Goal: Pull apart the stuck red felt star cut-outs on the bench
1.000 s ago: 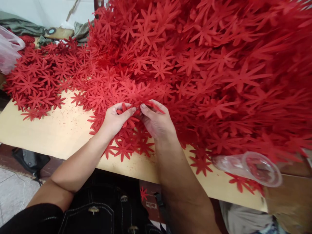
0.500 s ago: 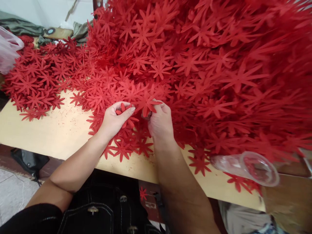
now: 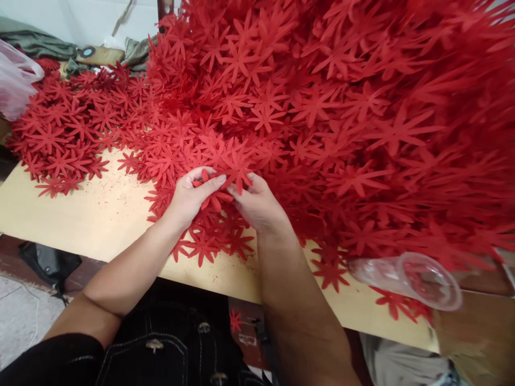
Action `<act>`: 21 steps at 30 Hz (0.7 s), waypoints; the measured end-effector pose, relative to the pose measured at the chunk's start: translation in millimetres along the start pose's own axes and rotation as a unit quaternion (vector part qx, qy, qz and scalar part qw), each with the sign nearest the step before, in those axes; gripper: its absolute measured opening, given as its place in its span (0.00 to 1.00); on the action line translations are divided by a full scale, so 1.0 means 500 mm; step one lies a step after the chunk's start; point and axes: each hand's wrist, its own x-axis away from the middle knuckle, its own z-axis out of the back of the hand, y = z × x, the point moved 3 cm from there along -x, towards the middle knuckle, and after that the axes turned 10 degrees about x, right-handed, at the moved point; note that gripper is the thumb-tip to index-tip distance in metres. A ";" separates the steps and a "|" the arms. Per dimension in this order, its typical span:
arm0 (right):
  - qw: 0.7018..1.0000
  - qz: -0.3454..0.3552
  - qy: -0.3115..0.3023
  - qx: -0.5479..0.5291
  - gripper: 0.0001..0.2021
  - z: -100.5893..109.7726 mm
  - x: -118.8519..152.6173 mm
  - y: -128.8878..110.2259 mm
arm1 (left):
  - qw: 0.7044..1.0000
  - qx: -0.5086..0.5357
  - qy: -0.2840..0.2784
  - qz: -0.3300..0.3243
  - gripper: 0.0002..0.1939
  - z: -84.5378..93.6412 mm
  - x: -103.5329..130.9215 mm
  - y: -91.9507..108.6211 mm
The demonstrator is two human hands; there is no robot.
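Observation:
My left hand (image 3: pixel 195 195) is closed, its thumb pressing on a small bunch of red flower-shaped cutouts (image 3: pixel 216 199) with long narrow petals. Close beside it, my right hand (image 3: pixel 259 206) holds a single red flower cutout (image 3: pixel 238 170) at its underside and right edge. The petals of that cutout spread over the gap between both hands. My right fingertips are partly hidden beneath it. Directly behind and under the hands lies a large heap of similar red cutouts (image 3: pixel 265 115).
A second pile of cutouts (image 3: pixel 60 131) lies on the left of the pale tabletop (image 3: pixel 100 214). At the right front, a clear plastic cup (image 3: pixel 428 281) rests on its side. A plastic bag (image 3: pixel 18 80) and grey-green cloth (image 3: pixel 36 40) sit at the back left.
My right hand has shifted left and turned, its fingers now under the single cutout instead of at its right petal. That cutout has moved slightly left. My left hand keeps its bunch.

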 end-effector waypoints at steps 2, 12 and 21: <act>0.999 -0.028 -0.011 -0.023 0.20 0.008 0.000 -0.001 | 0.999 0.028 0.039 -0.007 0.13 0.011 -0.009 0.005; 0.927 0.152 0.233 0.250 0.24 0.049 -0.008 -0.016 | 0.995 -0.036 0.020 -0.087 0.15 0.013 -0.014 0.009; 0.931 0.167 0.060 0.319 0.21 -0.009 0.014 -0.036 | 0.989 -0.100 -0.054 -0.096 0.12 0.012 -0.021 0.002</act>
